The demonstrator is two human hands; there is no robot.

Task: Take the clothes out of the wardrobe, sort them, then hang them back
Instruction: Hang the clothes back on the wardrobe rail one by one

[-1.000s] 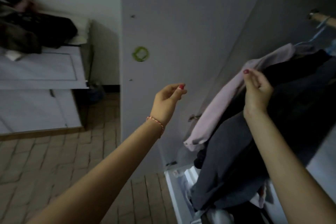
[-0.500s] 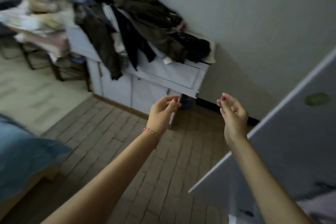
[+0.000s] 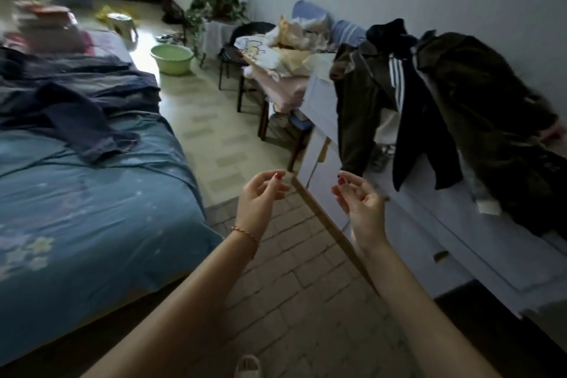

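Head-worn view, forward and down

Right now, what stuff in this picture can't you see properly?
All in the head view:
- Wardrobe: out of frame, so what hangs inside is unknown.
- Things at the far end of the bed: blurred pinkish shapes, unidentifiable.
- Dark jackets on the white cabinet: overlapping in dim light, count unclear.
- Left hand and right hand: fingers loosely curled, apparently empty; anything tiny pinched is too small to see.

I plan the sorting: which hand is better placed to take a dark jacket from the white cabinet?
Probably the right hand: it is empty and nearer the dark jackets on the white cabinet; the left hand is toward the bed.
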